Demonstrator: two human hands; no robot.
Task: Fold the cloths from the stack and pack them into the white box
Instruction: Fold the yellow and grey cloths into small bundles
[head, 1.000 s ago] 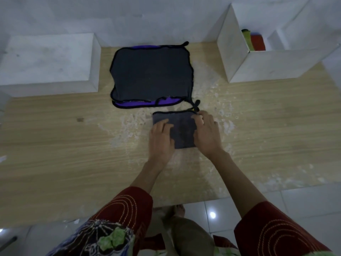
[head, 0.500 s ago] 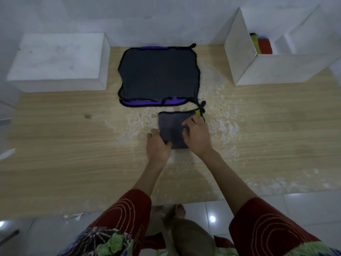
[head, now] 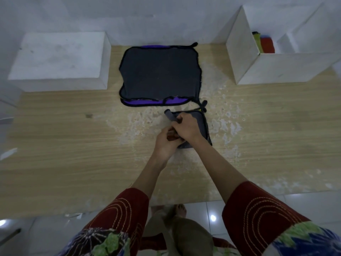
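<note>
Cloths from the stack (head: 160, 72) lie flat at the far middle of the wooden table (head: 73, 145). The top one is dark grey with black edging, and a purple cloth (head: 147, 102) shows along the stack's near edge beneath it. Just in front of the stack's near right corner sits a smaller grey cloth (head: 202, 124), folded down to a compact rectangle, its black edging running down its right side.

Both hands are on that folded cloth. The right hand (head: 186, 126) reaches across it, fingers curled round its left edge, which is lifted and rolled up off the wood. The left hand (head: 166, 143) sits just below and to the left, touching the right hand, its fingers curled in at the cloth's near left corner; it looks to be pinching the fabric there, though the right hand hides part of that grip.

At the far right stands the white box (head: 245, 65), open at the top. Against its left inner wall are folded cloths standing on edge: a yellow-green one (head: 256, 36) nearest the wall, a red one (head: 266, 45) beside it, and a sliver of blue above the red. The rest of the inside shows only white walls.

On the far left is a closed white block (head: 59, 56), well apart from the stack. The tabletop around the hands is scuffed with pale, flaky patches (head: 221, 124).
</note>
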